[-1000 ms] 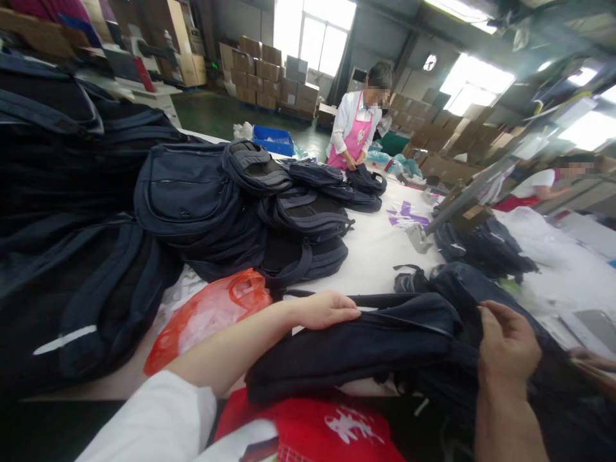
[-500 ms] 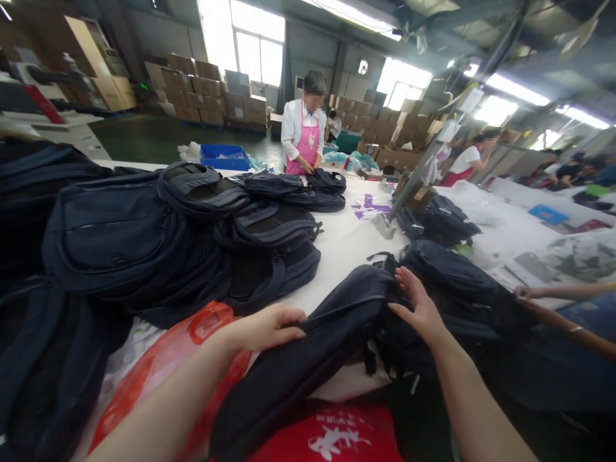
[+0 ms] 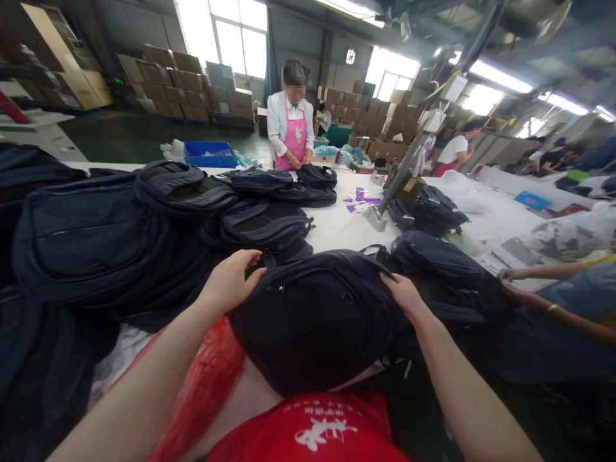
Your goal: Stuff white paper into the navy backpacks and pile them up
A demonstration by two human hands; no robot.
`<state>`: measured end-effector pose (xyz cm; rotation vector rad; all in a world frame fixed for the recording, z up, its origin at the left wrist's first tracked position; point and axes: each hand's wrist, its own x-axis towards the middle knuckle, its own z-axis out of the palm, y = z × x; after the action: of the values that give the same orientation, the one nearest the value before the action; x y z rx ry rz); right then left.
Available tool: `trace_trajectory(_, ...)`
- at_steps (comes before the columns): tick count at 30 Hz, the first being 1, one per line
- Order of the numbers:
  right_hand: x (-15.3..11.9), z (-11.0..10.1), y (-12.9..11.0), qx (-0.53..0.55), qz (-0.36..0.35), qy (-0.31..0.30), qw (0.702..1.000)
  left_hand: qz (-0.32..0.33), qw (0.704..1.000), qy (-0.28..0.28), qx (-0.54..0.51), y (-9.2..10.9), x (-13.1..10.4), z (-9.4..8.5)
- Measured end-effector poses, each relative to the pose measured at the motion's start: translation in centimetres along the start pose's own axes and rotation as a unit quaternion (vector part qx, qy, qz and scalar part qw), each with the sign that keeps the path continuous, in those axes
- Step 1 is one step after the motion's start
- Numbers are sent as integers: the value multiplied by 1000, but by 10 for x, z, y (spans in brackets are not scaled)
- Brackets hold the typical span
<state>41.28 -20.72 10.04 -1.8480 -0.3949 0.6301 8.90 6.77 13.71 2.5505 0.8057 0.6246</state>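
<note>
A dark navy backpack [image 3: 312,321] stands tilted in front of me, its front panel and a small zipper pull facing me. My right hand [image 3: 407,295] is closed on its upper right edge. Beside the upper left edge is my left hand [image 3: 233,279], its fingers curled and the thumb apart from them. A gap shows between that thumb and the fingers. Beneath the bag, to the left, lies a crumpled red plastic bag [image 3: 216,359].
Piled navy backpacks [image 3: 91,237] cover the table's left side. More backpacks [image 3: 437,256] lie at the right, where a co-worker's hands [image 3: 513,282] touch one. A slanted metal pole [image 3: 409,163] rises from the white table [image 3: 332,224]. Across it stands a person in a pink apron [image 3: 295,138].
The backpack has turned from edge-on to showing its broad front. My left hand has moved up and left, its thumb now apart from the fingers; my right hand has closed on the bag's edge.
</note>
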Motion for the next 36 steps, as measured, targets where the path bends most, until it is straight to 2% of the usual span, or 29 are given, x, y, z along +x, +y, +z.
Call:
trace_trajectory(2,7,0,-9,47,62,-5,997,19,999,0,-38,13,-4,7)
trace_trajectory(4,14,4,-21,98,114,-19,989,40,992,-66,-97,30,-14,26)
trace_trajectory(7,20,12,-36,164,152,-23,974,49,970,-179,-154,49,-34,66)
trace_trajectory(10,20,20,-44,216,163,-25,962,31,959,-235,-153,59,-54,98)
trace_trajectory(12,18,25,-45,243,165,-28,956,10,962,-233,-141,66,-67,111)
trace_trajectory(16,16,41,-49,282,144,-29,948,-35,980,-152,-124,93,-84,122)
trace_trajectory(18,15,54,-56,297,130,-31,945,-58,983,-128,-118,105,-84,124)
trace_trajectory(20,13,70,-65,310,101,-36,945,-76,983,-134,-104,110,-76,125)
trace_trajectory(23,1,93,-77,302,-3,-27,953,-85,982,-127,-113,102,-55,122)
trace_trajectory(26,-27,103,-78,186,-163,-6,969,-102,970,-25,-219,83,-36,114)
trace_trajectory(28,-52,102,-71,50,-266,-6,963,-120,934,56,-331,69,-27,106)
trace_trajectory(30,-79,98,-61,-80,-338,-39,937,-139,891,98,-421,55,-18,96)
trace_trajectory(31,-91,96,-56,-133,-357,-81,921,-150,875,101,-450,48,-13,91)
trace_trajectory(34,-116,97,-43,-284,-378,-222,853,-183,846,67,-497,30,4,73)
trace_trajectory(36,-124,103,-38,-357,-390,-250,811,-199,825,22,-528,23,18,61)
